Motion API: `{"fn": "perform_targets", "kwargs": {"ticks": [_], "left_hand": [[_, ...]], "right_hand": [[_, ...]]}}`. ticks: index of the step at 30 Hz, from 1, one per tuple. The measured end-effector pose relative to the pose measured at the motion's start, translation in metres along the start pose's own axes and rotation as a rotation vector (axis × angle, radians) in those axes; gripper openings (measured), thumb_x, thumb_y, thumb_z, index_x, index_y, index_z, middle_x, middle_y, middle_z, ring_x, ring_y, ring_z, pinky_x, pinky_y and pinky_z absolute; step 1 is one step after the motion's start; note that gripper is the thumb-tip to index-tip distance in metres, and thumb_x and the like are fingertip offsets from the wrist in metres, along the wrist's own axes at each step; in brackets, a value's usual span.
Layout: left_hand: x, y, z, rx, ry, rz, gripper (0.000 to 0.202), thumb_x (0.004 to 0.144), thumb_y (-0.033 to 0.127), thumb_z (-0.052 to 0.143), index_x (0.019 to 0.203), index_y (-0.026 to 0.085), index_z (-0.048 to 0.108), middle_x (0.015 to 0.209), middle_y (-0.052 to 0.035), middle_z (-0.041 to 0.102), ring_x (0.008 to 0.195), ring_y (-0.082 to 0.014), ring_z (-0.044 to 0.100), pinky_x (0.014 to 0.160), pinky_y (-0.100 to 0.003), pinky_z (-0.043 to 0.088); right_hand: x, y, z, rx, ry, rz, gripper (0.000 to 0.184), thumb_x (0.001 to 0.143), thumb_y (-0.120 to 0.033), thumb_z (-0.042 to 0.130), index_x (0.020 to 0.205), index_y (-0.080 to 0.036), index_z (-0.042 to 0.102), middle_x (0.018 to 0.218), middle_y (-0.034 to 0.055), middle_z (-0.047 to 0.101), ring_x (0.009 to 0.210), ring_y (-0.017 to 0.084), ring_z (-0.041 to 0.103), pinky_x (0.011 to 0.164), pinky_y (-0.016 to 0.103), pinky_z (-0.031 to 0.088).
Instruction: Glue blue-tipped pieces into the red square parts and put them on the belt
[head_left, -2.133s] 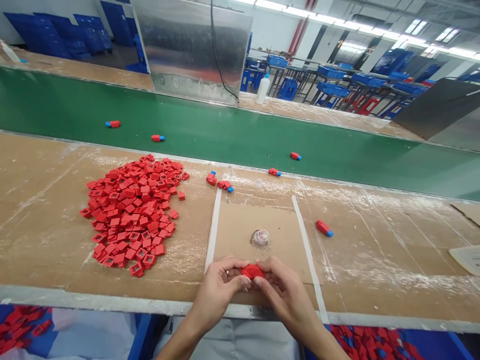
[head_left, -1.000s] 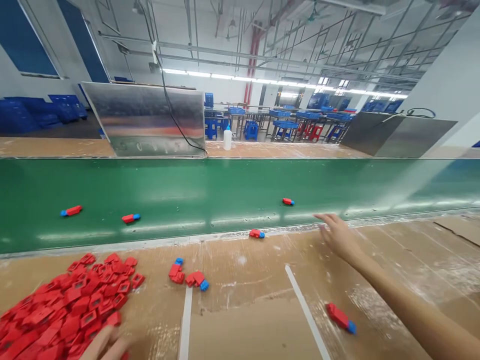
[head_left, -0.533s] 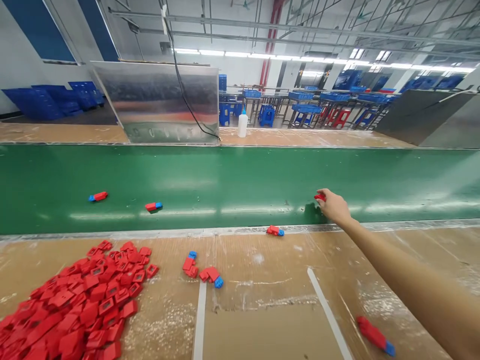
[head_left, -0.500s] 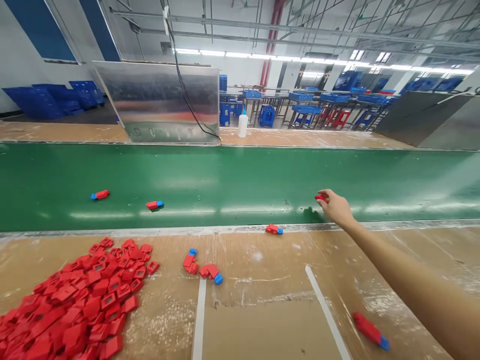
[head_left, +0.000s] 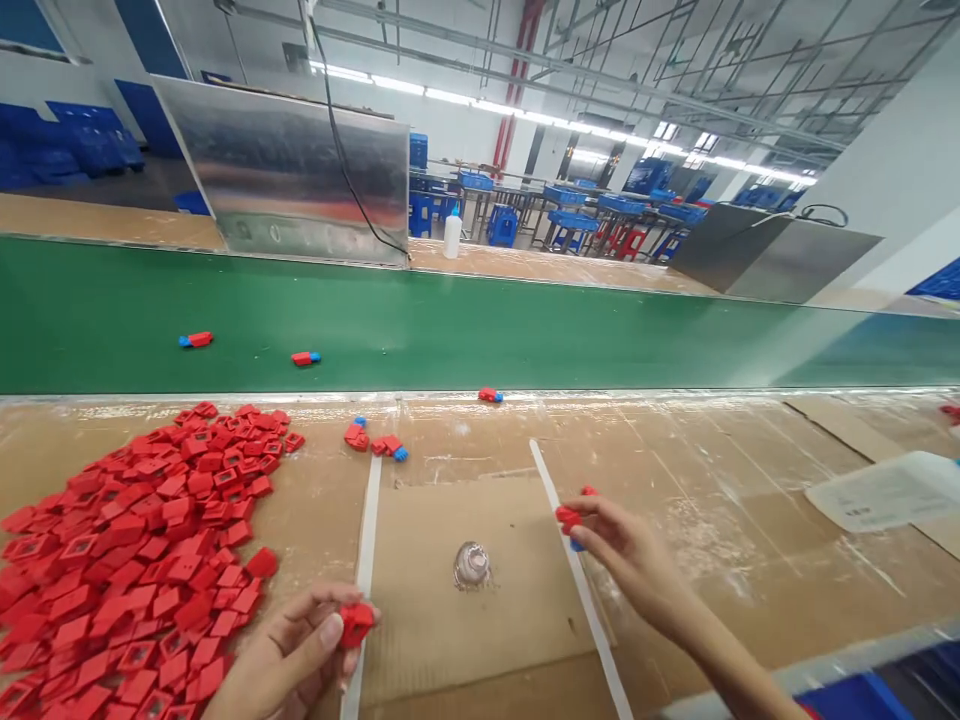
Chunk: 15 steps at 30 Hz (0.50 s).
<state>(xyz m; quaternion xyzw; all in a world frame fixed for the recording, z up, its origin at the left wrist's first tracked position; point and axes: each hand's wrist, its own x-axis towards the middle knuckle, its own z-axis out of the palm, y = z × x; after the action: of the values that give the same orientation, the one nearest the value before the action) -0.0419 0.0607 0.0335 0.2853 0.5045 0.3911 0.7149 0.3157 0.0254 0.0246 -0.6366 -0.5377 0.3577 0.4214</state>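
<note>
My left hand (head_left: 281,655) is closed at the lower middle, pinching a small red plastic part (head_left: 355,624) with a squarish opening. To its left spreads a big heap of similar red parts (head_left: 161,520). My right hand (head_left: 634,560) is closed over the right tape strip, with a red-and-blue plastic part (head_left: 568,518) between thumb and fingers; the fingers partly cover it. Between the hands, a small round whitish lump (head_left: 473,565) sits on a cardboard sheet (head_left: 427,640). Beyond it lie two red-and-blue pieces (head_left: 388,446) and, at the belt edge, another red-and-blue piece (head_left: 490,395).
A green conveyor belt (head_left: 570,335) crosses behind the table, carrying two red-and-blue pieces (head_left: 305,358) at left. A white bottle (head_left: 452,235) and a metal panel (head_left: 300,180) stand beyond it. At right lies a translucent bottle (head_left: 885,490); a blue bin (head_left: 851,698) shows below.
My right hand has drawn back from over the belt to the cardboard's right side. My left hand has come into view with a red part. The view has tilted and shifted downward.
</note>
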Motion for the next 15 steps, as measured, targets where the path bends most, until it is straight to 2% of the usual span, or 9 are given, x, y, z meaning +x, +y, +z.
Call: {"fn": "perform_targets", "kwargs": {"ticks": [3,6,10,15], "left_hand": [[-0.005,-0.012,0.006,-0.009,0.010,0.036,0.037,0.054,0.032,0.091,0.086,0.021,0.077,0.089,-0.0046,0.072,0.076,-0.0172,0.063,0.063,-0.024,0.052],[-0.011,-0.021,0.012,-0.040,-0.049,-0.003,0.040,0.055,0.028,0.090,0.093,0.021,0.078,0.093,-0.0045,0.072,0.073,-0.0158,0.064,0.070,-0.027,0.053],[-0.016,-0.029,0.016,-0.040,-0.140,-0.025,0.042,0.060,0.027,0.088,0.100,0.019,0.076,0.095,-0.0057,0.072,0.073,-0.0172,0.067,0.076,-0.030,0.052],[-0.021,-0.039,0.022,-0.064,-0.239,0.000,0.036,0.065,0.025,0.086,0.097,0.018,0.074,0.082,-0.0021,0.070,0.078,-0.0184,0.069,0.081,-0.029,0.050]], "right_hand": [[-0.020,-0.012,0.027,-0.080,-0.019,-0.116,0.029,0.093,-0.039,0.057,0.112,-0.019,0.062,0.104,0.0107,0.072,0.094,0.023,0.069,0.086,0.040,0.057],[-0.029,-0.022,0.043,-0.239,-0.040,-0.236,0.026,0.094,-0.032,0.055,0.116,-0.020,0.061,0.105,0.0093,0.072,0.093,0.023,0.069,0.084,0.040,0.056],[-0.029,-0.032,0.054,-0.407,-0.068,-0.354,0.021,0.097,-0.030,0.050,0.112,-0.023,0.063,0.105,0.0080,0.071,0.093,0.023,0.068,0.079,0.036,0.055],[-0.023,-0.038,0.060,-0.504,-0.066,-0.490,0.023,0.100,-0.030,0.045,0.112,-0.023,0.064,0.106,0.0085,0.069,0.094,0.023,0.067,0.078,0.035,0.055]]}}
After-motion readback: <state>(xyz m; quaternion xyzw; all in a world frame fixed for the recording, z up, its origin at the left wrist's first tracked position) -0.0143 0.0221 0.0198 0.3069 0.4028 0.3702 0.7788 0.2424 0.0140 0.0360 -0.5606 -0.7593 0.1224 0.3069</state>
